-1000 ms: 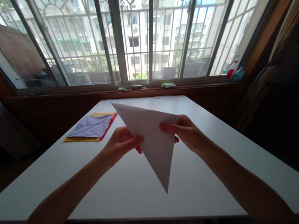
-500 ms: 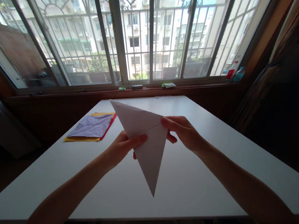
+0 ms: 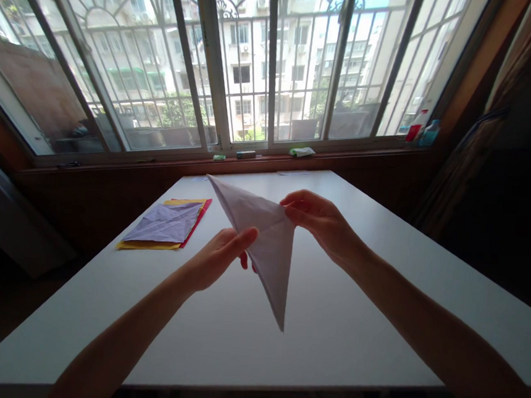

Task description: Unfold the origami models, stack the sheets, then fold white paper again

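**Folded paper held above the table**

Both hands grip a folded white paper (image 3: 268, 242) in the air over the white table (image 3: 352, 318). The left hand (image 3: 218, 257) pinches its left edge between thumb and fingers; the right hand (image 3: 319, 219) pinches the upper right corner. The paper's long point hangs downward. A stack of coloured sheets (image 3: 168, 224) lies on the table to the left, well apart.

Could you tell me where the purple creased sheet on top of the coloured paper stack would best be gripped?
Probably the purple creased paper sheet at its near-right corner, approached from the right: it lies flat on the yellow and red sheets, and that edge faces the bare white table.
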A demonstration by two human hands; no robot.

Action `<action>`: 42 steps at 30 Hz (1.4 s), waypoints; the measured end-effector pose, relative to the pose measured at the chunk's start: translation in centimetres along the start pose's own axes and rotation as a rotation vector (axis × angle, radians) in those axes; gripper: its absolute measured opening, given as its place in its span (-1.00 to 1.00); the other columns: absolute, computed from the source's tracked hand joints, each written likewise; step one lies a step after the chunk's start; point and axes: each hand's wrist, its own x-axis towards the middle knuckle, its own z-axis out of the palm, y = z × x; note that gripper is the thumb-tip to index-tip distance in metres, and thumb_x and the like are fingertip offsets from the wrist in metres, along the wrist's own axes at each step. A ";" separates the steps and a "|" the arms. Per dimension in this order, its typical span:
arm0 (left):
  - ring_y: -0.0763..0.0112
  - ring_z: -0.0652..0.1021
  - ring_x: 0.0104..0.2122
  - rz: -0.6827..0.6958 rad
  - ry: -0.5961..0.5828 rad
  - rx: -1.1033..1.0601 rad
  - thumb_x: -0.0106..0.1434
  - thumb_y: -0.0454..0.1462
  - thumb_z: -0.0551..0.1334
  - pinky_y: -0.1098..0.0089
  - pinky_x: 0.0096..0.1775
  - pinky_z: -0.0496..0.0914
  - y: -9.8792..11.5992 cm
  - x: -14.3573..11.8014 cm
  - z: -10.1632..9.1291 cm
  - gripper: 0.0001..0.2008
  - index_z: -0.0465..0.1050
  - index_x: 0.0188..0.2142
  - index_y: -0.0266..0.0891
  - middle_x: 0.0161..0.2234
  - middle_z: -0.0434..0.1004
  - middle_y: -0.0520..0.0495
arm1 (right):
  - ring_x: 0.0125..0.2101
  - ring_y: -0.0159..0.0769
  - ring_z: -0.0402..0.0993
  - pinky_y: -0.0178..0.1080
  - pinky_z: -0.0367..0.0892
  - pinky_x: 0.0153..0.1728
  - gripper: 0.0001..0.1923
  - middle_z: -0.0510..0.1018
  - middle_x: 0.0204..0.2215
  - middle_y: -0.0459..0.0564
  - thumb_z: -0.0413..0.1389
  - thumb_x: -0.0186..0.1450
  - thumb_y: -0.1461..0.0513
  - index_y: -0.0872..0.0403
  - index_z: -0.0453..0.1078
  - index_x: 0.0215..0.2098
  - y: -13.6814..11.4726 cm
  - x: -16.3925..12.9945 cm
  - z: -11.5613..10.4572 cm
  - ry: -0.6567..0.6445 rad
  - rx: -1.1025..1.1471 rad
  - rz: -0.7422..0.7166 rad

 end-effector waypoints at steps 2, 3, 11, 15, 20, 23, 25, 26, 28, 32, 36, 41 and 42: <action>0.34 0.48 -0.40 0.070 -0.045 0.003 0.07 0.08 0.15 0.41 -0.40 0.38 0.3 -0.1 -0.2 -0.51 0.48 -0.28 -0.29 -0.35 0.51 -0.13 | -0.48 -0.43 0.35 -0.31 0.26 -0.41 -0.79 0.48 -0.51 -0.13 0.22 0.03 0.18 0.09 0.37 -0.38 -0.1 0.0 0.1 0.005 0.074 0.065; 0.30 0.49 -0.33 0.098 -0.064 -0.006 0.09 0.09 0.12 0.39 -0.36 0.39 0.3 -0.1 -0.3 -0.48 0.43 -0.16 -0.25 -0.25 0.49 -0.14 | -0.48 -0.44 0.35 -0.31 0.26 -0.40 -0.80 0.47 -0.51 -0.13 0.22 0.03 0.19 0.09 0.37 -0.39 -0.2 0.1 0.1 -0.001 0.107 0.095; 0.20 0.46 -0.13 0.118 -0.078 -0.186 0.08 0.04 0.17 0.27 -0.22 0.40 -0.2 0.4 -0.1 -0.32 0.05 0.16 -0.02 0.00 0.37 -0.15 | -0.37 -0.41 0.39 -0.31 0.26 -0.37 -0.88 0.51 -0.31 -0.07 0.20 0.06 0.25 0.10 0.37 -0.43 -0.5 -0.1 0.6 -0.160 0.236 0.229; 0.18 0.44 -0.10 0.099 -0.083 -0.219 0.09 -0.01 0.18 0.27 -0.21 0.41 0.1 0.2 0.0 -0.33 0.04 0.17 -0.03 0.03 0.35 -0.14 | -0.41 -0.44 0.39 -0.34 0.26 -0.40 -0.89 0.50 -0.32 -0.09 0.19 0.07 0.25 0.10 0.37 -0.42 -0.3 0.0 0.5 -0.199 0.276 0.272; 0.15 0.41 -0.05 0.092 -0.044 -0.264 0.13 -0.10 0.14 0.23 -0.18 0.41 0.4 0.0 0.1 -0.38 0.03 0.18 -0.06 0.06 0.31 -0.13 | -0.46 -0.46 0.37 -0.34 0.25 -0.41 -0.89 0.47 -0.43 -0.12 0.19 0.08 0.26 0.11 0.37 -0.43 -0.4 0.0 0.7 -0.161 0.265 0.294; 0.13 0.40 -0.03 0.092 -0.023 -0.269 0.13 -0.11 0.13 0.21 -0.16 0.40 0.3 0.0 0.2 -0.38 0.03 0.18 -0.06 0.09 0.28 -0.13 | -0.45 -0.45 0.37 -0.33 0.26 -0.40 -0.89 0.47 -0.43 -0.11 0.20 0.07 0.25 0.10 0.37 -0.43 -0.2 0.0 0.8 -0.133 0.250 0.285; 0.12 0.39 -0.03 0.094 -0.019 -0.264 0.12 -0.09 0.14 0.20 -0.14 0.38 0.2 0.0 0.2 -0.37 0.03 0.18 -0.06 0.10 0.26 -0.14 | -0.43 -0.45 0.37 -0.33 0.26 -0.38 -0.88 0.48 -0.43 -0.12 0.21 0.05 0.25 0.10 0.37 -0.44 -0.1 0.0 0.8 -0.107 0.244 0.264; 0.12 0.39 -0.02 0.098 -0.021 -0.261 0.12 -0.09 0.16 0.20 -0.14 0.38 0.1 0.0 0.2 -0.36 0.02 0.18 -0.06 0.10 0.25 -0.15 | -0.42 -0.44 0.37 -0.33 0.25 -0.38 -0.87 0.48 -0.43 -0.12 0.22 0.05 0.25 0.10 0.37 -0.44 -0.1 0.0 0.8 -0.097 0.241 0.253; 0.11 0.38 -0.01 0.103 -0.035 -0.254 0.11 -0.09 0.18 0.20 -0.13 0.37 0.1 0.0 0.2 -0.34 0.02 0.18 -0.05 0.11 0.25 -0.16 | -0.42 -0.44 0.37 -0.33 0.25 -0.37 -0.86 0.48 -0.43 -0.12 0.22 0.04 0.25 0.10 0.37 -0.45 0.0 0.0 0.8 -0.093 0.233 0.242; 0.10 0.35 0.02 0.094 -0.077 -0.248 0.13 -0.11 0.18 0.19 -0.10 0.36 0.1 -0.1 0.2 -0.34 -0.03 0.19 -0.02 0.12 0.23 -0.14 | -0.42 -0.45 0.37 -0.34 0.25 -0.39 -0.87 0.47 -0.42 -0.11 0.21 0.05 0.25 0.11 0.36 -0.44 -0.1 0.0 0.9 -0.122 0.243 0.258; 0.09 0.33 0.04 0.100 -0.074 -0.288 0.14 -0.12 0.16 0.14 -0.04 0.30 0.0 -0.1 0.0 -0.35 -0.04 0.20 -0.02 0.14 0.21 -0.13 | -0.46 -0.47 0.36 -0.36 0.25 -0.42 -0.87 0.47 -0.42 -0.11 0.21 0.06 0.25 0.11 0.36 -0.44 -0.2 -0.1 1.1 -0.147 0.277 0.295; 0.09 0.32 0.05 0.087 -0.043 -0.359 0.14 -0.21 0.14 0.10 0.00 0.25 -0.5 0.2 0.2 -0.35 -0.06 0.20 -0.01 0.15 0.19 -0.08 | -0.43 -0.46 0.37 -0.34 0.26 -0.39 -0.84 0.47 -0.42 -0.12 0.21 0.06 0.22 0.10 0.34 -0.43 0.4 -0.1 1.1 -0.066 0.237 0.224; 0.10 0.32 0.06 0.081 -0.036 -0.362 0.13 -0.23 0.16 0.11 0.01 0.24 -0.7 0.3 0.3 -0.33 -0.06 0.20 0.01 0.14 0.20 -0.07 | -0.43 -0.45 0.36 -0.33 0.26 -0.39 -0.82 0.47 -0.43 -0.13 0.22 0.05 0.20 0.09 0.34 -0.42 0.5 -0.1 1.1 -0.038 0.204 0.188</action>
